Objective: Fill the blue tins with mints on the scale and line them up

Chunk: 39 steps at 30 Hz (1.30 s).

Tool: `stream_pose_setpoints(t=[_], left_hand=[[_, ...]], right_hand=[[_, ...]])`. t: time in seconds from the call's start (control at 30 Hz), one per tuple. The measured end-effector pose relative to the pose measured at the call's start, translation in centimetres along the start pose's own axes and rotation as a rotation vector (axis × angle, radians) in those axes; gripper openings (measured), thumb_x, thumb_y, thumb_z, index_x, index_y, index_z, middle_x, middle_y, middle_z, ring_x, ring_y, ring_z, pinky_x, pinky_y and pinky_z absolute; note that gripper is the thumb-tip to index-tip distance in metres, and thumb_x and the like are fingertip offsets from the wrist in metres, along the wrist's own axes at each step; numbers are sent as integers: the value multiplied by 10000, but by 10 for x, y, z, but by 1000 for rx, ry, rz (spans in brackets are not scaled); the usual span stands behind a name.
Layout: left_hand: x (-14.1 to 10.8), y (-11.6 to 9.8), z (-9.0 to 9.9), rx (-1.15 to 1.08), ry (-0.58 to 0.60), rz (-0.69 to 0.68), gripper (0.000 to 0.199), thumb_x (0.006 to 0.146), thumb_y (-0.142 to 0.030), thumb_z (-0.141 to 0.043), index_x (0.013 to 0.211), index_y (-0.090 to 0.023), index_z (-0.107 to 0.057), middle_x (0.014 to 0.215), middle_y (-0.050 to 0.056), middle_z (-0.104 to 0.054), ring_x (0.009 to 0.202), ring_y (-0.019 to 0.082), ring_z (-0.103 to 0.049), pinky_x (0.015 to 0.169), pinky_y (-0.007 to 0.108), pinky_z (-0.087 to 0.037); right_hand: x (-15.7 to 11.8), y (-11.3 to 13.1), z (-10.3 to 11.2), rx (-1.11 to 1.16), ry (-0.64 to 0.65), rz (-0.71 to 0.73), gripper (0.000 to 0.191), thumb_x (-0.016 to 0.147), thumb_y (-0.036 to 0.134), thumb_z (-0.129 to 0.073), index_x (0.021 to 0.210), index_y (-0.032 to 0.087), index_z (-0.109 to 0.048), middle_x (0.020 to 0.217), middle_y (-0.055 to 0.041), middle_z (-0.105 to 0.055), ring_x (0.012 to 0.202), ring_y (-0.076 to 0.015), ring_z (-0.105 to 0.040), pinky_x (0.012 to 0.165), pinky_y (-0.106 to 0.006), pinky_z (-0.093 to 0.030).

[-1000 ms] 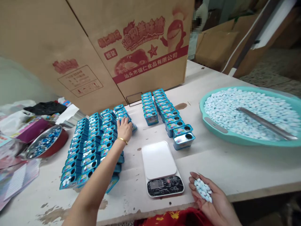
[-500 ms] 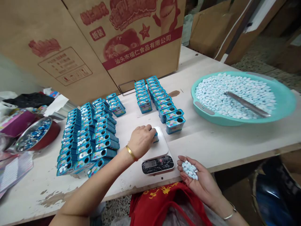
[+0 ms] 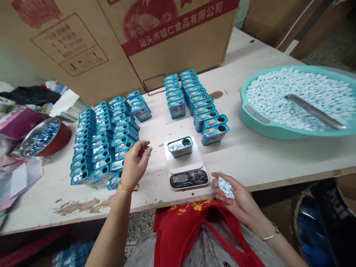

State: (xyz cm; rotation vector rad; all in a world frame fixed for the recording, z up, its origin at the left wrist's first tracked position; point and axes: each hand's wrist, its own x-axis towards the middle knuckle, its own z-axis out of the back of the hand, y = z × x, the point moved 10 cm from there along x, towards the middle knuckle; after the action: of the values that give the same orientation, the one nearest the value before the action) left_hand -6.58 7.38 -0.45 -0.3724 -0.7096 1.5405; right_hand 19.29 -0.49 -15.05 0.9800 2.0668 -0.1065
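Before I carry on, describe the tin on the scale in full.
The tin is a small, blue, shiny box, apparently metal, with rounded corners and printed sides. Its rimmed top has a round dark hole near the right end; a few pale sweets lie at the left end. It stands upright on the white platform of the scale. Neither hand touches it. Its contents can't be made out.

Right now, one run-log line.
left hand: empty, left of scale | right hand: cupping pale candies | blue tin: on scale | basin: loose candies, metal scoop on top
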Motion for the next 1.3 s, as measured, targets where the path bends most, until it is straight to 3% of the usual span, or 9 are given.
stream_pose_setpoints(t=[0.13,0.33,0.53,0.7,0.9,1.0,1.07,1.2,1.3], left_hand=[[-6,1,-2,-10,-5,-28,219,852,-311,-541,1014,-168,-579,765,8,-612,651,104,-569,624,239,-468],[-8,-38,-10,19,-18,-281,160,868,-244,-533,997,-177,-597,808,19,-627,715,107,-564,659,240,-456],[-7,-62,-33,52,90,-458,191,879,-253,-520,1040,-196,-604,909,56,-615,850,153,-569,759,305,-466],[-1,-66,-46,126,166,-470,218,902,-296,-481,1057,-207,-605,930,61,-612,871,165,-558,770,322,-438],[7,-70,-47,168,204,-442,233,903,-326,-474,1052,-210,-610,926,64,-601,874,174,-556,768,325,-427],[10,-58,-48,153,195,-373,537,795,-471,-606,1252,-218,-478,1108,100,-566,1021,228,-531,866,379,-423],[11,-46,-58,123,228,-316,728,715,-516,-674,1317,-217,-393,1221,116,-533,1104,260,-505,925,411,-400],[12,-37,-80,1,241,-270,435,804,-370,-619,1193,-228,-487,1125,59,-616,1022,207,-564,876,343,-422],[6,-66,-81,180,188,-463,365,810,-259,-596,1168,-253,-522,1054,48,-635,944,210,-563,807,348,-397]], right_hand=[[1,3,-1,-26,-4,21,164,701,201,-669,843,132,-628,591,30,-530,420,-50,-406,338,-153,-303],[3,10,-12,-61,1,29,162,707,214,-662,843,131,-634,597,24,-546,407,-47,-394,343,-162,-310],[10,27,-53,-163,129,47,136,785,235,-593,848,127,-647,567,36,-520,377,-31,-331,325,-153,-250],[19,30,-79,-153,181,61,140,787,226,-581,846,118,-648,570,17,-547,382,-36,-353,319,-146,-239],[23,7,-90,-141,204,-68,122,788,236,-588,836,132,-629,543,31,-527,351,-32,-336,272,-128,-195],[29,2,-86,-97,173,-80,140,786,247,-592,852,127,-623,568,18,-548,366,-34,-364,272,-121,-200],[36,1,-82,-58,138,-60,146,789,240,-581,860,118,-620,585,1,-570,382,-40,-393,288,-123,-232],[49,2,-81,18,86,-15,125,806,240,-539,791,126,-590,576,-14,-589,377,-48,-409,301,-131,-251],[53,7,-87,77,61,23,153,814,247,-501,702,154,-545,524,-2,-576,357,-55,-413,288,-131,-218]])
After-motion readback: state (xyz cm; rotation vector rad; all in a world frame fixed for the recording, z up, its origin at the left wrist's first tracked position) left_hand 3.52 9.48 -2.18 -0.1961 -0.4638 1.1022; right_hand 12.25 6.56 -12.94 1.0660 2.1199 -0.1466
